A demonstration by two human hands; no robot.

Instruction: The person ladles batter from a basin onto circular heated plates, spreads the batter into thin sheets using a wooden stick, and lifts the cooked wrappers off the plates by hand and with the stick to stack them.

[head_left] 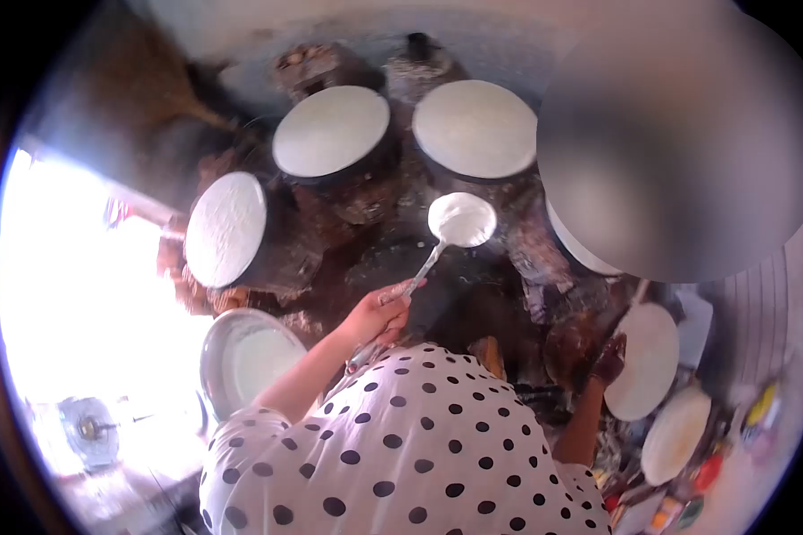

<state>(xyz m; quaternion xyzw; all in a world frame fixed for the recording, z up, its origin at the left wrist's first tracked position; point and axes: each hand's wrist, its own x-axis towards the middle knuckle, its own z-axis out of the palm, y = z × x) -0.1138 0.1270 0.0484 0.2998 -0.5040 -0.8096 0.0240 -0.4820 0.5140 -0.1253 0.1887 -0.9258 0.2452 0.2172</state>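
In the head view, my left hand (382,314) is closed around the handle of a ladle (462,219). Thick white batter or liquid coats the ladle's round bowl, which is held out over the dark floor between the stoves. Below my left forearm is a wide pale basin (211,361) with white liquid inside. My right hand (608,361) is in shadow at the left rim of a round pale flat disc (647,366); its fingers are too dark to tell whether they grip the rim. A short stick-like handle shows at the disc's upper edge.
Round dark-sided pans with white tops stand in an arc: left (227,230), back left (332,132) and back right (475,129). Another white-topped pan (580,236) is partly behind a blurred patch. Right lie a second disc (676,437) and colourful clutter. A fan (91,432) stands lower left.
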